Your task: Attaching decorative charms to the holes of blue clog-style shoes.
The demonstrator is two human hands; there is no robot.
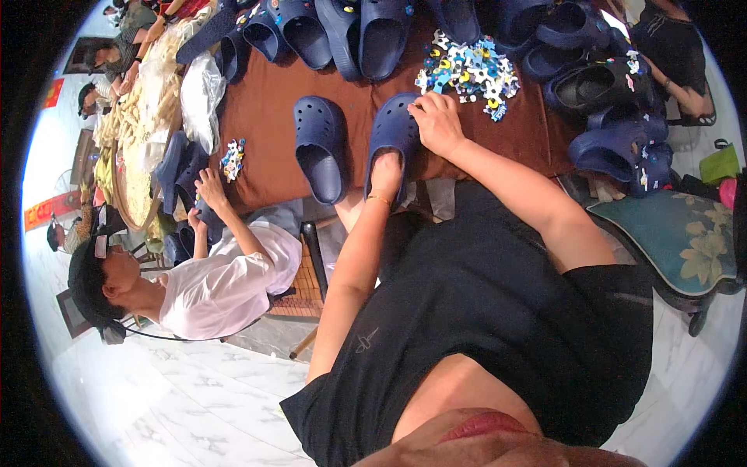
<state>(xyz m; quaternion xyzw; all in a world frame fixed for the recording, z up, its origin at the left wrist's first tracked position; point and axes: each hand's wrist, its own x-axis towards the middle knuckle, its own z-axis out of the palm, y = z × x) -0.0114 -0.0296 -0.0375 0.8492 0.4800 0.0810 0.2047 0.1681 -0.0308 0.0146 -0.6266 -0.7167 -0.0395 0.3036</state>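
The fingers of my left hand (386,173) are out of sight inside the blue clog (391,124) by the table's (261,148) near edge. My right hand (440,124) curls against the toe's side, so I can't tell whether its fingertips pinch anything. In the heap of charms (471,74) toward the far edge, most single shapes are too small to make out. Some clogs (384,35) along that edge run out of view, and a bystander (673,58) beyond the far right corner is cut off too.
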